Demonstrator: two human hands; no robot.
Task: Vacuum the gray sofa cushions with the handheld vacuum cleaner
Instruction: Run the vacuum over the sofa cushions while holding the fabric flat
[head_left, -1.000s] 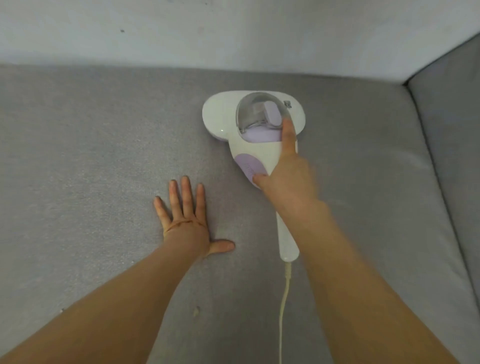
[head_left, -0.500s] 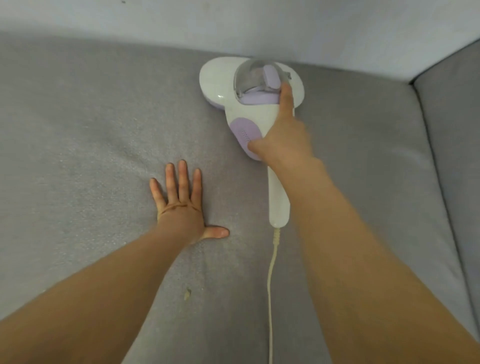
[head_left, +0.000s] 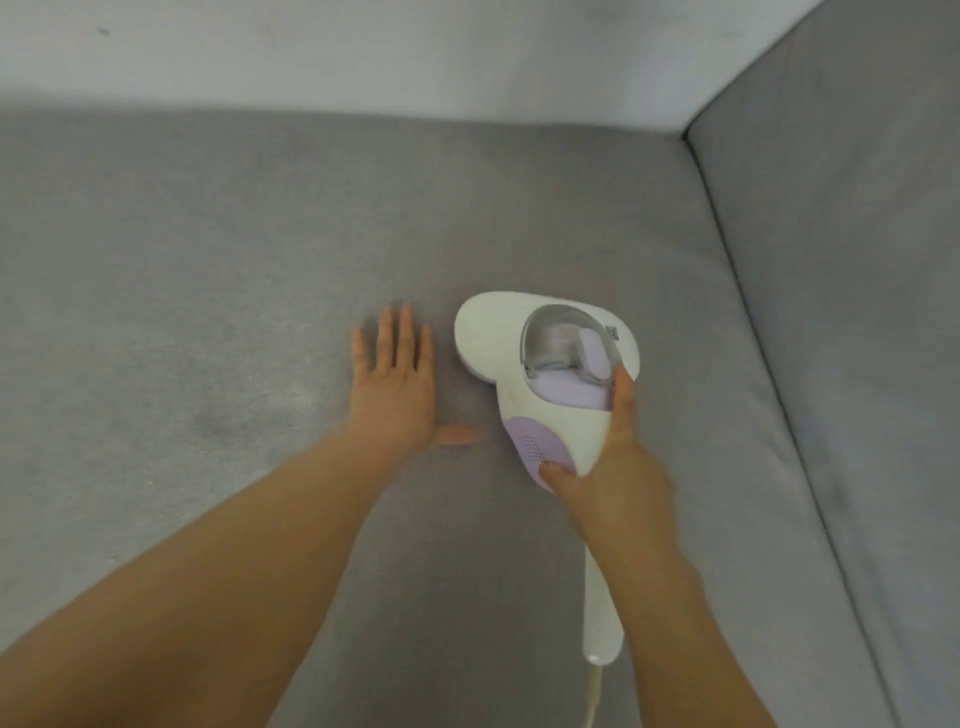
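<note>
The white handheld vacuum cleaner with a clear dust cup and lilac panels (head_left: 545, 374) is laid flat on the gray fabric seat cushion of the sofa (head_left: 208, 260), towards its right side, with the broad head pointing at the pale wall (head_left: 363, 52) behind. The handle is gripped by the right hand (head_left: 613, 467), the thumb set on the lilac oval panel and the forefinger stretched along the edge of the dust cup. The left hand (head_left: 395, 384) is spread flat, palm down, on the cushion just beside the head, apart from it. The step in hand is judged to be a stroke across the seat. For good work the head should be kept flush against the cloth, so that suction is not lost at a lifted edge, and moved slowly in straight overlapping lanes. The fabric is best held taut by the flat hand, which should be kept clear of the head's path. The pale cord (head_left: 592, 696) trailing from the handle should be left slack and out of the lane. The seam by the gray side cushion (head_left: 857, 312) on the right is likely to need a close pass.
</note>
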